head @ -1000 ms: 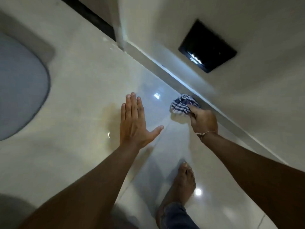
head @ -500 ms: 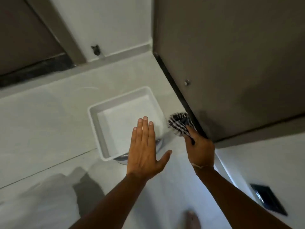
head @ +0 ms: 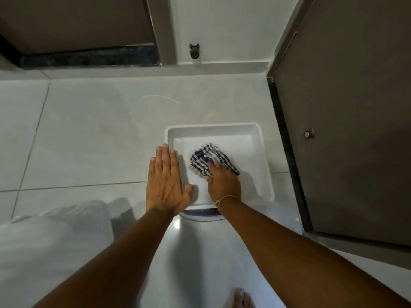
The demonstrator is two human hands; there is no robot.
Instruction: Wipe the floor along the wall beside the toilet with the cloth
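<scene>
In the head view, the right hand (head: pixel 224 183) is a little right of the centre of the frame and its fingers are closed on a crumpled blue and white checked cloth (head: pixel 209 158), with a thin string bracelet (head: pixel 224 199) around the wrist. The cloth is over the inside of a white square tray (head: pixel 265 174), which sits on the pale tiled floor (head: pixel 89 134); I cannot tell if the cloth touches the bottom of the tray. The left hand (head: pixel 166 181) is just left of the cloth, flat and with the fingers straight and together, holding nothing; its fingertips lie over the left rim of the tray. Below the tray's lower edge a round white object with a dark band (head: pixel 200 213) shows partly. On the right side of the frame stands a dark door (head: pixel 355 107) with a small round metal stopper (head: pixel 309 134) on it. At the upper centre there is a white wall (head: pixel 222 23) with a small dark fitting (head: pixel 194 51) near the floor. A bare foot (head: pixel 243 298) shows at the bottom edge, and a white fabric (head: pixel 51 241) lies at the lower left
</scene>
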